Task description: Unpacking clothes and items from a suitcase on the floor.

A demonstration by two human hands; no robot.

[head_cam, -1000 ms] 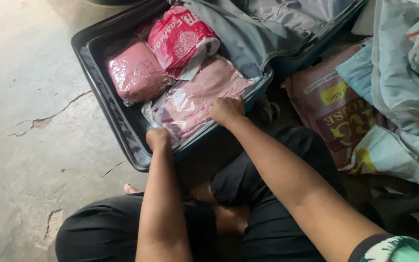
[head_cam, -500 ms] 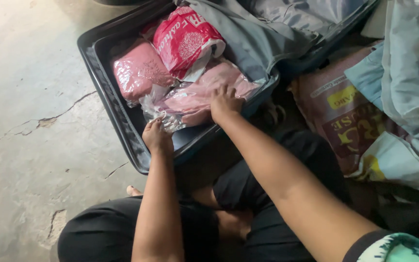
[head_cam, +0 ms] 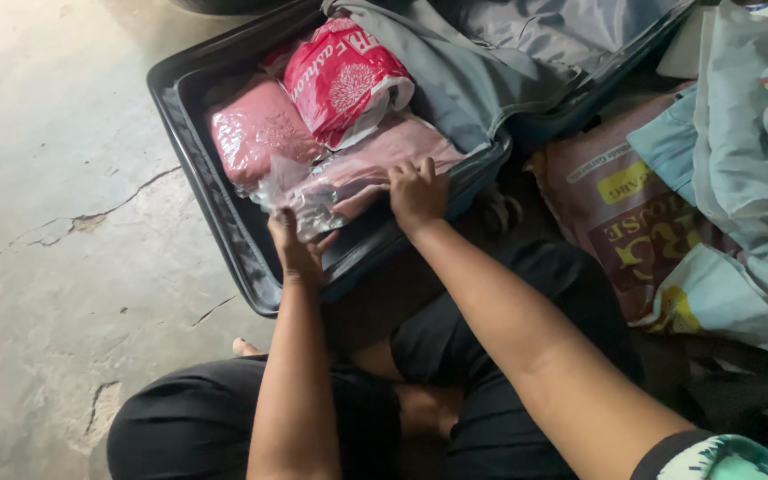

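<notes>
In the suitcase (head_cam: 224, 222), left hand (head_cam: 295, 244) pinches the clear packet (head_cam: 348, 178); right hand (head_cam: 418, 191) presses flat on it, grip released.

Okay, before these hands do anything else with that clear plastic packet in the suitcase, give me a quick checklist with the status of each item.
1. Left hand grips the near corner of the clear plastic packet: ok.
2. Right hand lies flat on the packet: ok.
3. Packet fully inside the black suitcase: not ok, its near corner rises over the rim.
4. Red printed packet and pink packet lie apart from both hands: ok.
5. Grey lining flap off the packet: cannot tell.
</notes>
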